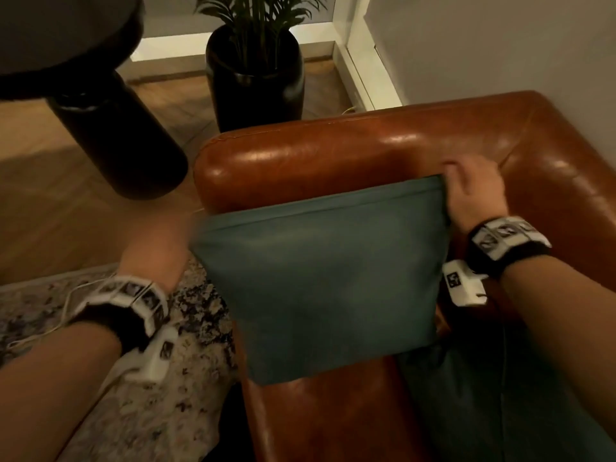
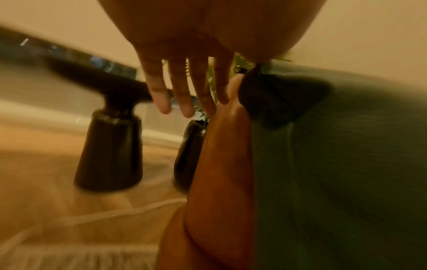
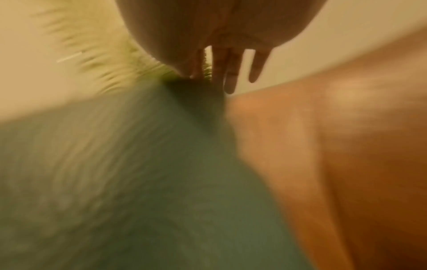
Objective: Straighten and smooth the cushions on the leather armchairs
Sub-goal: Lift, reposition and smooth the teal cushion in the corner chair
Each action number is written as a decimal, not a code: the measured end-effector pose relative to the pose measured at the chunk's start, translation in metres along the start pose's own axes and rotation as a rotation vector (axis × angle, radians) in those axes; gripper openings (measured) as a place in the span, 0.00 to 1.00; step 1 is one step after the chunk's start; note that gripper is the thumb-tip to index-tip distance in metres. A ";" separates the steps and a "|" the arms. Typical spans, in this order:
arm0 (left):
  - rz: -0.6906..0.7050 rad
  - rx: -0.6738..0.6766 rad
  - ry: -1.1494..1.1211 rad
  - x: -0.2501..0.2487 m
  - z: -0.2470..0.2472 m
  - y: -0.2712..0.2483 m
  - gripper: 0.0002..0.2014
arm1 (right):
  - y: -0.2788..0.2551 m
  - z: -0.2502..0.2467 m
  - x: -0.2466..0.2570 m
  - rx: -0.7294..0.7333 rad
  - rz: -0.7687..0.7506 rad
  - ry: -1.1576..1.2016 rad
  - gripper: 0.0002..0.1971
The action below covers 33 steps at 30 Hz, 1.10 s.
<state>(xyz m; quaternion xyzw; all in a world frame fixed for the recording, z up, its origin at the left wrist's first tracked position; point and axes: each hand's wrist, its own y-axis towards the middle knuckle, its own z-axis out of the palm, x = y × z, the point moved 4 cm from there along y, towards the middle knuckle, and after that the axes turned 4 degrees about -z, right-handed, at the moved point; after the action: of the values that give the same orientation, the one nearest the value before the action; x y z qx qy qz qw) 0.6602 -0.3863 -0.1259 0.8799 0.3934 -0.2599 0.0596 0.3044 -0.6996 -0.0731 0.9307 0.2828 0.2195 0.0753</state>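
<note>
A teal cushion (image 1: 320, 278) stands on its edge against the arm of a brown leather armchair (image 1: 333, 151). My right hand (image 1: 466, 191) pinches the cushion's top right corner; the right wrist view shows the thumb and forefinger of that hand (image 3: 208, 73) on the cushion corner (image 3: 194, 95), with the other fingers straight. My left hand (image 1: 160, 241) is blurred at the cushion's left edge. In the left wrist view the left hand (image 2: 184, 91) has straight, spread fingers beside the leather arm (image 2: 219, 173) and the cushion (image 2: 346, 164), holding nothing.
A black planter (image 1: 255, 71) with a palm stands behind the chair arm. A dark round table on a thick black pedestal (image 1: 123, 138) is at the left. A patterned rug (image 1: 133, 411) lies under my left arm. More teal fabric (image 1: 483, 395) covers the seat.
</note>
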 end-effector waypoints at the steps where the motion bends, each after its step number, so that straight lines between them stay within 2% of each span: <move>1: -0.106 0.038 -0.167 0.011 0.008 -0.017 0.30 | -0.010 -0.007 -0.023 -0.064 0.205 0.095 0.20; 3: -0.228 0.114 -0.361 0.019 0.033 -0.052 0.31 | -0.041 0.011 -0.055 -0.008 0.616 0.360 0.27; 5: -0.263 0.142 -0.480 0.006 0.060 -0.075 0.29 | -0.070 0.047 -0.063 0.100 0.831 0.626 0.34; 7: -0.347 0.042 -0.575 -0.011 0.071 -0.076 0.23 | -0.080 0.065 -0.047 0.089 0.825 0.670 0.24; 8: -0.387 -0.035 -0.602 -0.018 0.070 -0.073 0.19 | -0.078 0.064 -0.041 0.022 0.793 0.612 0.19; 10: -0.434 -0.147 -0.596 -0.024 0.064 -0.066 0.14 | -0.074 0.052 -0.038 -0.138 0.757 0.516 0.18; 13: -0.467 -0.179 -0.572 -0.018 0.063 -0.061 0.14 | -0.066 0.039 -0.036 -0.247 0.698 0.528 0.20; 15: -0.429 -0.200 -0.555 -0.020 0.063 -0.068 0.15 | -0.067 0.041 -0.036 -0.243 0.709 0.568 0.22; 18: -0.292 -0.237 -0.560 -0.032 0.060 -0.077 0.17 | -0.071 0.047 -0.038 -0.184 0.777 0.709 0.16; 20: -0.278 -0.268 -0.562 -0.034 0.054 -0.075 0.14 | -0.073 0.047 -0.039 -0.164 0.779 0.728 0.14; 23: -0.297 -0.342 -0.558 -0.027 0.042 -0.062 0.10 | -0.070 0.039 -0.043 -0.238 0.685 0.617 0.20; 25: -0.260 -0.341 -0.560 -0.028 0.037 -0.056 0.10 | -0.066 0.036 -0.046 -0.289 0.660 0.620 0.22; 27: -0.263 -0.314 -0.620 -0.032 0.043 -0.057 0.08 | -0.066 0.035 -0.042 -0.238 0.665 0.651 0.20; 29: -0.374 -0.268 -0.683 -0.034 0.055 -0.068 0.10 | -0.074 0.038 -0.041 -0.160 0.712 0.701 0.16; 30: -0.451 -0.224 -0.691 -0.032 0.064 -0.077 0.14 | -0.084 0.045 -0.046 -0.123 0.787 0.758 0.16; 32: -0.552 -0.091 -0.668 -0.030 0.085 -0.097 0.23 | -0.112 0.063 -0.054 -0.056 1.051 0.918 0.31; 33: -0.584 -0.035 -0.654 -0.030 0.095 -0.105 0.26 | -0.124 0.070 -0.056 -0.028 1.145 0.926 0.38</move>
<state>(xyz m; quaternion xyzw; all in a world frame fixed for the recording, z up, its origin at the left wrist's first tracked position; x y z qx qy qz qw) 0.5287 -0.3637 -0.1822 0.6020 0.5903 -0.5242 0.1198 0.2333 -0.6288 -0.1887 0.7435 -0.2475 0.5985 -0.1664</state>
